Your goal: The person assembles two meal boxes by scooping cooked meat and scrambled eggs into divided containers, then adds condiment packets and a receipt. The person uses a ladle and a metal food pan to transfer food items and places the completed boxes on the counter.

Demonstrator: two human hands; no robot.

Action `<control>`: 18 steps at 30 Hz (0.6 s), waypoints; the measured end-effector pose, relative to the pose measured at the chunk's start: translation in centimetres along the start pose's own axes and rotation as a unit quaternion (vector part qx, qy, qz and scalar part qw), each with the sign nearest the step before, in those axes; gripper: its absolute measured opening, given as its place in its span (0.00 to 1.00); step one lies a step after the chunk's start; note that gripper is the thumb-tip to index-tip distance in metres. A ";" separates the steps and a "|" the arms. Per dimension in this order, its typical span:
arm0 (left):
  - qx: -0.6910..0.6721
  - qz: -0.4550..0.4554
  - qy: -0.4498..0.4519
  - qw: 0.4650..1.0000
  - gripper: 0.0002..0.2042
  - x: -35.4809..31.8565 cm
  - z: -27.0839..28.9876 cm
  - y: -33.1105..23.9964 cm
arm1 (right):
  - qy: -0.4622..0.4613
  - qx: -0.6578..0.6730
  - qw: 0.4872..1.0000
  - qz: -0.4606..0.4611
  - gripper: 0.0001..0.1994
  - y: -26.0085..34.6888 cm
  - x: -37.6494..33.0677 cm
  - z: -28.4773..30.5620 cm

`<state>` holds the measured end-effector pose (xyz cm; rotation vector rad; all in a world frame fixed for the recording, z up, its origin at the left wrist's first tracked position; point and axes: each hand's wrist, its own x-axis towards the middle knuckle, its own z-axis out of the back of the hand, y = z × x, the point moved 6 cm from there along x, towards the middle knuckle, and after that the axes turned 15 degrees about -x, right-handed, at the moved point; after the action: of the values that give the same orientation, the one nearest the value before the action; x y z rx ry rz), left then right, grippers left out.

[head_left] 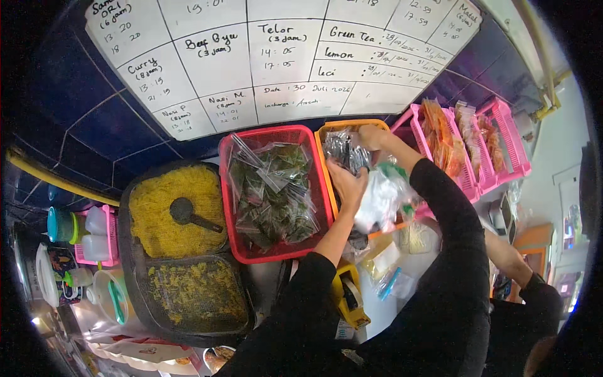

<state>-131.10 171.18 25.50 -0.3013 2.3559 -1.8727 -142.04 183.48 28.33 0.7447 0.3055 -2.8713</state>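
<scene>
Both my hands are at the orange basket [364, 124] by the wall. Inside it is a bundle of dark, shiny clear-plastic packets [344, 149]; what they contain I cannot make out. My left hand [349, 186] closes round the near side of this bundle. At the far right corner of the basket, my right hand [373, 137] reaches down beside the packets, its fingertips hidden. A white plastic bag with green parts [380, 196] lies under my right forearm, in the near part of the basket. To the left, a red basket [276, 256] holds several clear bags of dark green leaves.
Pink baskets [502, 138] with orange-filled packets stand at the right. A yellow tape dispenser [350, 298] is near my left forearm. At left, a black two-part container [141, 295] holds yellow food and a black ladle [188, 213]. A whiteboard [220, 63] hangs behind. Another person's arm [509, 261] shows at right.
</scene>
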 end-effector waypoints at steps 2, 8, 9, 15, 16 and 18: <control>-0.029 0.002 -0.009 1.000 0.40 0.1 0.1 -0.1 | -0.183 -0.032 0.981 -0.059 0.14 -0.3 -1.3 1.7; 0.057 -0.217 -0.041 0.974 0.45 -0.4 -0.6 -2.6 | -0.097 -0.216 0.971 -0.030 0.11 0.4 -1.0 0.9; 0.125 -0.269 -0.045 0.954 0.46 -0.8 -0.5 -3.5 | -0.167 -0.212 0.963 -0.015 0.13 0.9 -1.3 1.1; 0.353 -0.223 -0.011 0.909 0.48 -0.7 -3.6 -3.0 | -0.341 0.065 0.938 0.001 0.15 -4.6 -2.3 -1.9; 0.380 -0.217 -0.013 0.899 0.48 -0.2 -3.3 -2.4 | -0.380 0.064 0.923 0.011 0.12 -3.5 -3.5 0.4; 0.414 -0.215 -0.016 0.884 0.50 -0.2 -3.1 -1.8 | -0.401 0.145 0.904 -0.037 0.16 -2.0 -9.1 6.8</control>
<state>-131.42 173.80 28.01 -0.7713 1.3087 -2.8127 -137.67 184.74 38.94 -0.4647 -0.2131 -3.0149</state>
